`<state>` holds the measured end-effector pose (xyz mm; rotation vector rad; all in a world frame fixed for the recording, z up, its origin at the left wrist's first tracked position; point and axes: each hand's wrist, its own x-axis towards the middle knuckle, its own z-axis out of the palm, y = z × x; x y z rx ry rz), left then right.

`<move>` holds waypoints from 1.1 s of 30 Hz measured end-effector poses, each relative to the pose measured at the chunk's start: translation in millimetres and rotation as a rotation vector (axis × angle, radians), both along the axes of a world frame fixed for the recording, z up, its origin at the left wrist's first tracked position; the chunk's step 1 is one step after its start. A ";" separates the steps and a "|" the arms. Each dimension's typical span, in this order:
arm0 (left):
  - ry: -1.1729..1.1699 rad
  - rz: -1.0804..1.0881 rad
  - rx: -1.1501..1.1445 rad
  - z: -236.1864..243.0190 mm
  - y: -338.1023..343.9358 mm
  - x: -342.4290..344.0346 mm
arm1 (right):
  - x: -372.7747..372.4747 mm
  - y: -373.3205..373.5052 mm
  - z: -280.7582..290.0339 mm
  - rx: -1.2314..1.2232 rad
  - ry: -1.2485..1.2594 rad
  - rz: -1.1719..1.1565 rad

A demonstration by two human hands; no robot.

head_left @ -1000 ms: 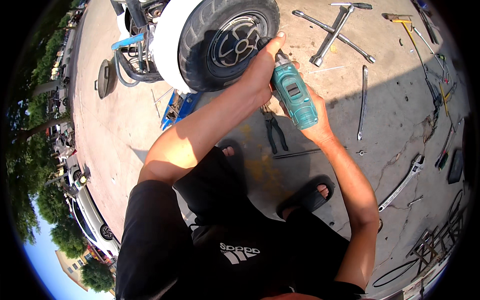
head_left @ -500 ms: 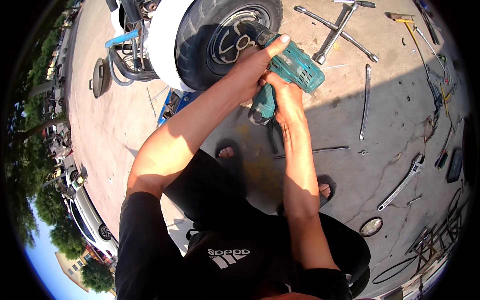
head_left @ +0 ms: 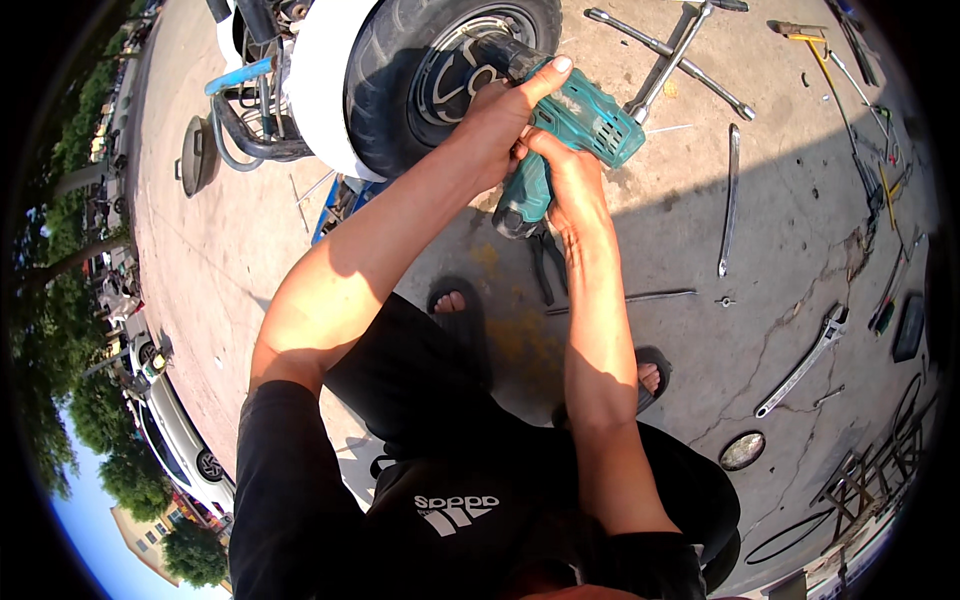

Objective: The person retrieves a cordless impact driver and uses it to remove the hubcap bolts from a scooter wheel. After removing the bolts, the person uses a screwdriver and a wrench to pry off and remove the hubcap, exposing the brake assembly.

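A teal cordless impact wrench [head_left: 592, 118] is held in both hands, its dark nose up against the hub area of a wheel [head_left: 378, 95] with a black tire. My left hand [head_left: 500, 118] is closed round the tool's front body, thumb lying across its top. Behind it, my right hand [head_left: 568, 178] wraps the handle, with the battery end poking out below. The nose's tip is hidden against the wheel, so I cannot tell what it touches. A white fender [head_left: 325, 80] curves beside the tire.
On the ground right of the wheel lie a cross-shaped lug wrench [head_left: 668, 58], a flat metal bar [head_left: 731, 200] and an adjustable wrench [head_left: 803, 362]. Dark-handled pliers [head_left: 545, 268] and a thin rod [head_left: 660, 296] lie below my hands. A dark pan [head_left: 196, 158] sits at the left.
Both hands and the impact wrench have shifted slightly up and left in the picture. More of the pliers below now shows. The grip looks the same.
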<state>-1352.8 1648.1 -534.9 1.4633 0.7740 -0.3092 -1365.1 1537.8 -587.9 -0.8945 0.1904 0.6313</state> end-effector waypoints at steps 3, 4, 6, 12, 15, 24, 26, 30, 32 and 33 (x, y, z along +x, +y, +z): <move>-0.018 0.015 -0.006 -2.4 -0.4 -0.1 | -0.4 2.1 -7.2 0.008 0.010 0.001; -0.023 0.008 -0.010 -4.0 0.3 0.3 | -0.7 3.4 -10.8 0.018 0.015 -0.001; -0.024 0.000 -0.006 -5.4 0.8 0.8 | -1.4 4.7 -15.1 0.037 0.030 -0.002; -0.013 -0.020 0.023 -7.2 0.4 0.9 | -2.0 7.6 -25.0 0.060 0.042 -0.019; -0.019 -0.037 0.027 -9.8 4.5 0.7 | -1.9 7.6 -26.0 0.056 0.043 -0.008; -0.197 -0.084 0.025 -16.4 15.0 -4.2 | 26.3 -7.5 -15.1 -0.265 -0.295 0.210; -0.275 -0.332 0.591 7.7 13.5 -17.6 | 33.2 -15.6 -26.6 -0.195 -0.299 0.199; -0.765 -0.494 1.788 65.1 50.7 -33.8 | 23.8 -7.8 -0.6 -0.038 -0.097 0.090; -0.706 -0.503 2.089 75.2 68.8 -29.9 | 21.3 -3.3 -7.2 -0.081 -0.172 0.093; -0.573 -0.519 2.175 75.5 73.3 -29.2 | 19.0 -1.0 -12.5 -0.104 -0.207 0.095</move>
